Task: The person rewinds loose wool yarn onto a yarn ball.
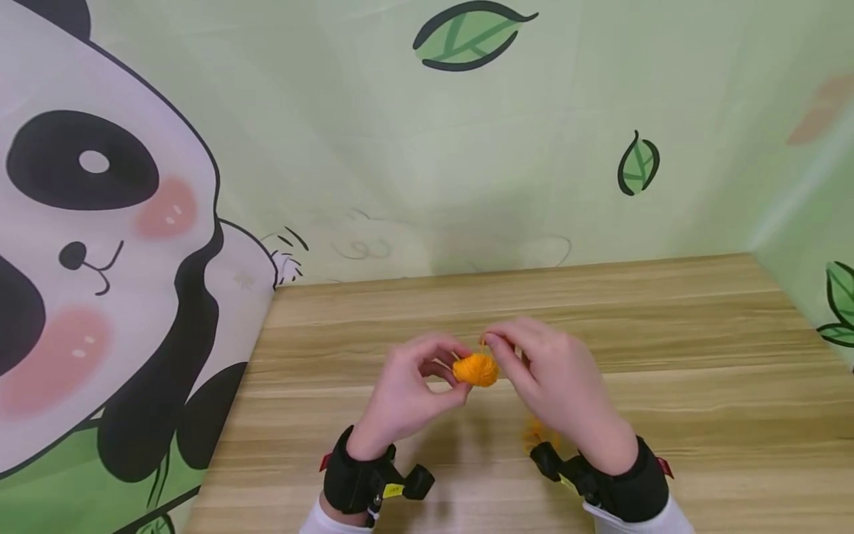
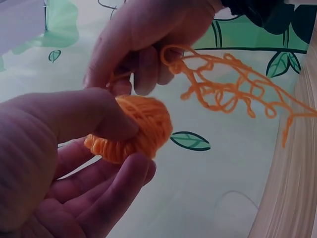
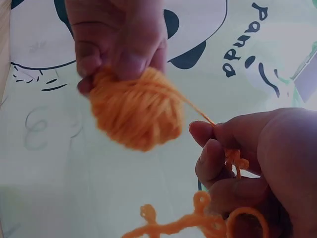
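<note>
Between its thumb and fingers, my left hand [image 1: 416, 382] holds a small ball of orange yarn [image 1: 477, 369]. Strands are wound round the ball [image 3: 138, 111], seen up close in the right wrist view. My right hand [image 1: 557, 371] is just to the right, pinching the yarn strand [image 3: 198, 110] that runs off the ball between thumb and forefinger. A loose, looped tangle of the same yarn [image 2: 228, 89] hangs from the right hand in the left wrist view. In the head view that tangle is mostly hidden behind the right wrist.
Both hands are above a wood-grain tabletop [image 1: 347, 319]. A pale green backdrop [image 1: 333, 111] with leaves stands behind it, and a large printed panda [image 1: 100, 222] is at the left. Each wrist wears a black strap [image 1: 353, 471] with a small camera.
</note>
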Demonstrator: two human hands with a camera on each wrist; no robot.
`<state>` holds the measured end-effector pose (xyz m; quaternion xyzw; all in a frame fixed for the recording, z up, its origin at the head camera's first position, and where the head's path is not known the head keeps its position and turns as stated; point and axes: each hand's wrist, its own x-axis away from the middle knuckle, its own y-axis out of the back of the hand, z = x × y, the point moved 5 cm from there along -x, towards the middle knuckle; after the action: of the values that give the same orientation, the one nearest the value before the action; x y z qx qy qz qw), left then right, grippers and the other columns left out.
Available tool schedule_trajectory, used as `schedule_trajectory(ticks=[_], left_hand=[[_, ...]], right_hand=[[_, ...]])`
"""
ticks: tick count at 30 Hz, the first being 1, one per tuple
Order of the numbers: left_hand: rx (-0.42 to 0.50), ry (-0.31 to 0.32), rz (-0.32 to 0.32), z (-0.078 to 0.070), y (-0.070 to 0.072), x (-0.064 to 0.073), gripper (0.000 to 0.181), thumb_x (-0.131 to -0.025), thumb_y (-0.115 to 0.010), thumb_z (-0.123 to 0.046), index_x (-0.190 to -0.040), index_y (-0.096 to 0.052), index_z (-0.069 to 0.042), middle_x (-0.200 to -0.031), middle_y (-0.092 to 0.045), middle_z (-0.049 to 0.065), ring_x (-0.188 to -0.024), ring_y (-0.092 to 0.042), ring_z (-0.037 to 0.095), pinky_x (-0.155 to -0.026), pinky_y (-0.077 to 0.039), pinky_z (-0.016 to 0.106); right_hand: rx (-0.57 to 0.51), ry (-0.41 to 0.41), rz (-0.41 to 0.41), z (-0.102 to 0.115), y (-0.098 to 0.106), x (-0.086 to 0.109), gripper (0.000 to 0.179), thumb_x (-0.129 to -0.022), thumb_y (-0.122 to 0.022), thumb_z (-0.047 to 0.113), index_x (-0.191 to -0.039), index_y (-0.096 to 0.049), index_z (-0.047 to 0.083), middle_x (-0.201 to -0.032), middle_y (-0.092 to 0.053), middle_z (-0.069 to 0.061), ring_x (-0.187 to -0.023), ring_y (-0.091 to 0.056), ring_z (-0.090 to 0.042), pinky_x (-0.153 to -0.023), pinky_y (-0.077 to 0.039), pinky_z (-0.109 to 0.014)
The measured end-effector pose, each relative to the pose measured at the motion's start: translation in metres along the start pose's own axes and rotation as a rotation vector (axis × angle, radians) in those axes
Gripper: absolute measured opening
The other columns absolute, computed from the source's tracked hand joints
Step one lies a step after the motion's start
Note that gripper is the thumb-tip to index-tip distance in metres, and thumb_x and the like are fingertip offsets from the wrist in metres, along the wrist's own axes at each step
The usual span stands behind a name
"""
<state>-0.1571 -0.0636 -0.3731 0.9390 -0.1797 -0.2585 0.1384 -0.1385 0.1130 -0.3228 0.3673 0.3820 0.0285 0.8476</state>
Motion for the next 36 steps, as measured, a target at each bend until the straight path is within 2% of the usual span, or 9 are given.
schedule_trajectory(ticks=[7,11,14,17,19,25,28,31,36], left_hand=[[0.072,-0.008,0.068,-0.004,-0.002,0.001,0.040,-0.072,-0.080,0.006,-0.107,-0.067,-0.008,-0.099,-0.069,0.005,-0.081,-0.065,0.016,-0.069,-0.062,0.031],[0.114,0.003,0.062,-0.005,0.000,0.002,0.042,-0.071,-0.080,0.007,-0.109,-0.067,-0.006,-0.100,-0.069,0.008,-0.083,-0.066,0.019,-0.070,-0.062,0.034],[0.171,0.005,0.043,-0.007,0.003,0.003,0.042,-0.071,-0.079,0.010,-0.110,-0.066,-0.002,-0.100,-0.069,0.013,-0.084,-0.066,0.022,-0.070,-0.062,0.037],[0.246,0.014,0.007,-0.008,0.007,0.004,0.041,-0.073,-0.076,0.012,-0.110,-0.063,0.002,-0.099,-0.069,0.018,-0.083,-0.066,0.025,-0.071,-0.062,0.035],[0.295,0.031,-0.034,-0.007,0.010,0.004,0.039,-0.075,-0.075,0.012,-0.111,-0.061,0.004,-0.099,-0.068,0.020,-0.082,-0.065,0.027,-0.071,-0.061,0.032],[0.433,0.121,-0.212,0.001,0.021,0.004,0.038,-0.080,-0.071,0.008,-0.115,-0.056,0.008,-0.105,-0.064,0.019,-0.084,-0.065,0.031,-0.072,-0.060,0.028],[0.423,0.154,-0.298,0.005,0.026,0.004,0.038,-0.081,-0.071,0.007,-0.115,-0.055,0.007,-0.107,-0.063,0.019,-0.087,-0.064,0.032,-0.075,-0.060,0.028],[0.346,0.186,-0.358,0.009,0.029,0.003,0.037,-0.081,-0.073,0.005,-0.114,-0.057,0.005,-0.106,-0.063,0.018,-0.085,-0.063,0.029,-0.074,-0.059,0.025],[0.184,0.213,-0.386,0.014,0.033,0.003,0.035,-0.079,-0.074,0.004,-0.111,-0.061,0.000,-0.101,-0.064,0.013,-0.075,-0.059,0.024,-0.066,-0.055,0.020]], right_hand=[[0.017,-0.051,0.026,-0.008,-0.004,-0.001,0.011,-0.097,-0.065,0.020,-0.101,-0.074,0.015,-0.089,-0.068,0.006,-0.058,-0.046,-0.005,-0.047,-0.044,-0.025],[0.005,-0.072,0.059,-0.012,-0.010,-0.001,0.012,-0.098,-0.063,0.024,-0.100,-0.074,0.018,-0.091,-0.068,0.006,-0.060,-0.048,-0.006,-0.049,-0.045,-0.026],[0.000,-0.096,0.121,-0.014,-0.016,-0.001,0.015,-0.100,-0.061,0.025,-0.100,-0.073,0.018,-0.091,-0.069,0.006,-0.061,-0.049,-0.007,-0.051,-0.047,-0.026],[0.006,-0.126,0.225,-0.016,-0.024,0.000,0.016,-0.100,-0.059,0.024,-0.105,-0.073,0.017,-0.093,-0.069,0.006,-0.066,-0.053,-0.007,-0.058,-0.052,-0.027],[0.019,-0.144,0.307,-0.016,-0.030,0.001,0.017,-0.100,-0.058,0.023,-0.107,-0.072,0.017,-0.085,-0.066,0.007,-0.064,-0.051,-0.008,-0.059,-0.050,-0.028],[0.018,-0.128,0.470,-0.005,-0.044,0.006,0.014,-0.101,-0.057,0.026,-0.100,-0.071,0.023,-0.076,-0.062,0.013,-0.060,-0.050,-0.005,-0.056,-0.049,-0.027],[0.016,-0.065,0.487,0.003,-0.046,0.007,0.013,-0.101,-0.058,0.026,-0.092,-0.068,0.024,-0.079,-0.062,0.016,-0.064,-0.051,-0.003,-0.058,-0.050,-0.025],[0.022,-0.009,0.457,0.010,-0.044,0.008,0.014,-0.100,-0.059,0.024,-0.087,-0.063,0.025,-0.073,-0.054,0.016,-0.061,-0.049,-0.004,-0.055,-0.047,-0.024],[0.015,0.020,0.367,0.016,-0.035,0.008,0.016,-0.098,-0.058,0.022,-0.084,-0.062,0.027,-0.068,-0.048,0.017,-0.056,-0.044,-0.002,-0.047,-0.040,-0.021]])
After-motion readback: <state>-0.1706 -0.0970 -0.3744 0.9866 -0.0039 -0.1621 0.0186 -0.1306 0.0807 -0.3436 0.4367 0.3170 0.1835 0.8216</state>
